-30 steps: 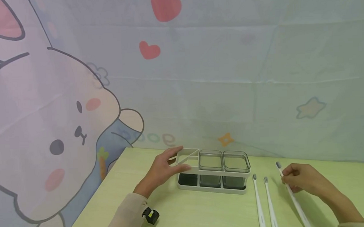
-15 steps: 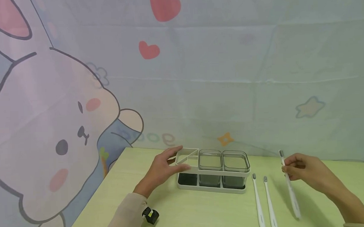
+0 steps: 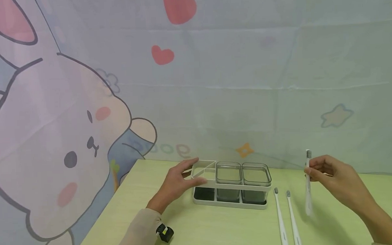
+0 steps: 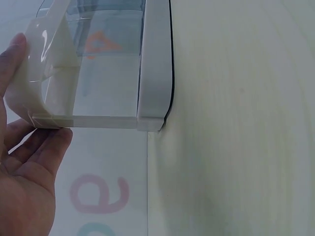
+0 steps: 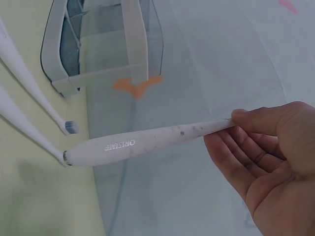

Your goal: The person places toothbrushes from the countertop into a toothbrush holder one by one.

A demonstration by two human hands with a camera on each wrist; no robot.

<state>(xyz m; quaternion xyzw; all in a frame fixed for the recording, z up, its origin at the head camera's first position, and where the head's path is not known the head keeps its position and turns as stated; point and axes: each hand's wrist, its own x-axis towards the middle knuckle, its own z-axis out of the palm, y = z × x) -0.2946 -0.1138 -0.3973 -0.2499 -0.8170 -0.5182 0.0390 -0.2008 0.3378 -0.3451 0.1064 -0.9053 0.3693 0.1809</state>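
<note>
With thumb in front and fingers behind, my left hand point(image 3: 173, 182) holds the left end of a white toothbrush holder point(image 3: 230, 186). This rack has a divided section at left and two clear grey cups point(image 3: 229, 196) to the right; the left wrist view shows fingertips at its upper frame point(image 4: 54, 120). My right hand point(image 3: 342, 186) pinches a white toothbrush point(image 3: 308, 194) just below its grey-bristled head. The brush stands nearly upright above the table, head up, handle down. In the right wrist view, lettering shows on its handle point(image 5: 118, 147).
Two more white toothbrushes lie side by side between the holder and my right hand, one nearer the holder point(image 3: 280, 220) and another toothbrush point(image 3: 294, 220) beside it. A printed cloth point(image 3: 246, 81) hangs behind the pale green table point(image 3: 199, 230). A small black device point(image 3: 165, 232) sits at my left wrist.
My right hand has raised the toothbrush and turned it from a slant to nearly upright, its lower end swinging left. The left hand and the holder keep their places.
</note>
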